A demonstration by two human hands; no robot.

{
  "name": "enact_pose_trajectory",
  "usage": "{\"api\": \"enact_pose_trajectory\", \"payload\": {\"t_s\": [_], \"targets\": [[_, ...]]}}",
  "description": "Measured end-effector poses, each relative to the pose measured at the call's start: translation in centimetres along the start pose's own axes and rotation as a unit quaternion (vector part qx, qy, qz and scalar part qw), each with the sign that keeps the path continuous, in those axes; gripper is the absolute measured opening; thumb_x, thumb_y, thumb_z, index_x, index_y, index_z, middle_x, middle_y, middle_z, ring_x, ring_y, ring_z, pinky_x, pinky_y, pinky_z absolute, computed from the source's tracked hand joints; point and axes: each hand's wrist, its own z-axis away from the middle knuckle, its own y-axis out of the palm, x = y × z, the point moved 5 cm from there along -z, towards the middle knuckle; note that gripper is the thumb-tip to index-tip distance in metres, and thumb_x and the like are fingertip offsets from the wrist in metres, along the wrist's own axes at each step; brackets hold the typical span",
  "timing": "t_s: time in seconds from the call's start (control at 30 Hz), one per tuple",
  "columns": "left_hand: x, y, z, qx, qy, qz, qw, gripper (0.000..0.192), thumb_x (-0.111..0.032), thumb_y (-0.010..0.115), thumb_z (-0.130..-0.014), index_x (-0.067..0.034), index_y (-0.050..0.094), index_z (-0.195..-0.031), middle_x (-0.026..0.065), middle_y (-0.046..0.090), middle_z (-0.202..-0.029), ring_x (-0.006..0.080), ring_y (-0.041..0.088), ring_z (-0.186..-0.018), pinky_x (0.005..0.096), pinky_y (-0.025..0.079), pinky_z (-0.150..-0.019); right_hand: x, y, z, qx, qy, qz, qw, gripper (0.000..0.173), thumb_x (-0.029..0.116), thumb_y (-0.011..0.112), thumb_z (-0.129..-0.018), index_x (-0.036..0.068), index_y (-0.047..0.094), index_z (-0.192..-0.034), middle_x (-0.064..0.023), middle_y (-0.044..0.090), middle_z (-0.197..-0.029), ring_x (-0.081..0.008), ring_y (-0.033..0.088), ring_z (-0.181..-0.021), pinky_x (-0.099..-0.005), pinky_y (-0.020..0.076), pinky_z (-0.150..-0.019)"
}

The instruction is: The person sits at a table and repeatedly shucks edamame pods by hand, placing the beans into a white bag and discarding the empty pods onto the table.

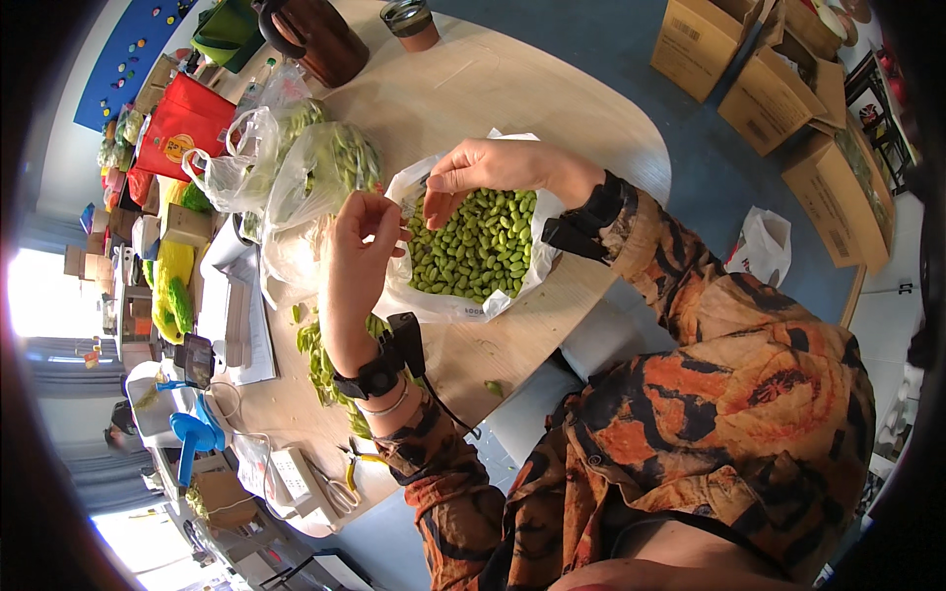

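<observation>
Shelled green beans (pixel 473 244) fill an opened white plastic bag (pixel 443 306) on the wooden table. Over the upper left of the beans is my right hand (pixel 488 173), its fingers bent downward; whether it holds anything is hidden. My left hand (pixel 366 240) is at the bag's left edge, fingers curled with the tips near the thumb; I cannot tell if something small is between them. Green bean pods (pixel 318 362) lie in a pile under and beside my left wrist. Clear plastic bags of pods (pixel 336 159) stand just beyond my left hand.
A brown thermos jug (pixel 318 41) and a lidded cup (pixel 414 29) stand at the table's far side. Papers (pixel 259 318), yellow-handled pliers (pixel 358 458) and scissors (pixel 341 493) lie at the left. Cardboard boxes (pixel 768 103) and a white bag (pixel 761 244) are on the floor at right.
</observation>
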Motion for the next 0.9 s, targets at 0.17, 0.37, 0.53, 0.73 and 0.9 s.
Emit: {"api": "enact_pose_trajectory", "payload": {"t_s": [0.17,0.37,0.53,0.73,0.9], "targets": [[-0.2,-0.2,-0.1,-0.008,-0.013,0.052,0.999,0.022,-0.021,0.063,-0.103,0.0,0.061,-0.096,0.0037,0.067,-0.087,0.0103,0.067,-0.075,0.0247,0.053,-0.064,-0.1,0.0,0.2,0.004,0.028,0.004,1.0,0.037,0.028,0.051,-0.109,-0.005,0.066,-0.106,-0.0187,0.075,-0.105,-0.0269,0.073,-0.1,-0.0351,0.0556,-0.096],[-0.8,-0.6,-0.2,-0.012,0.021,-0.089,0.996,0.022,-0.02,0.07,-0.099,-0.001,0.06,-0.095,0.0024,0.066,-0.081,0.0089,0.065,-0.071,0.0248,0.052,-0.062,-0.3,-0.1,0.2,-0.019,0.065,0.06,0.996,0.029,0.029,0.055,-0.107,0.001,0.065,-0.107,-0.0119,0.076,-0.1,-0.02,0.075,-0.094,-0.0305,0.0577,-0.083],[-0.8,-0.7,-0.3,-0.02,0.038,0.102,0.994,0.012,-0.01,0.066,-0.1,0.001,0.062,-0.098,0.0057,0.07,-0.087,0.0126,0.069,-0.077,0.0256,0.056,-0.071,0.0,-0.3,-0.1,-0.024,0.063,0.051,0.996,0.033,0.034,0.056,-0.106,0.003,0.067,-0.101,-0.0082,0.076,-0.094,-0.0169,0.075,-0.088,-0.0287,0.0576,-0.075],[0.1,-4.0,2.3,-0.082,0.069,0.144,0.984,0.016,-0.004,0.059,-0.103,0.003,0.066,-0.115,0.0113,0.074,-0.103,0.0177,0.073,-0.09,0.0274,0.059,-0.082,0.8,-0.6,-0.5,-0.106,0.059,0.048,0.991,0.037,0.038,0.059,-0.105,0.004,0.063,-0.092,-0.002,0.064,-0.073,-0.0115,0.063,-0.061,-0.024,0.0519,-0.061],[1.8,-9.0,7.3,-0.179,0.038,0.014,0.983,0.026,-0.021,0.06,-0.105,0.0,0.067,-0.118,0.0099,0.076,-0.104,0.0158,0.07,-0.1,0.0287,0.051,-0.093,2.3,1.6,-2.0,-0.086,0.028,0.103,0.99,0.028,0.031,0.06,-0.105,0.005,0.061,-0.094,0.0018,0.056,-0.069,-0.0077,0.053,-0.059,-0.0237,0.0435,-0.058]]}}
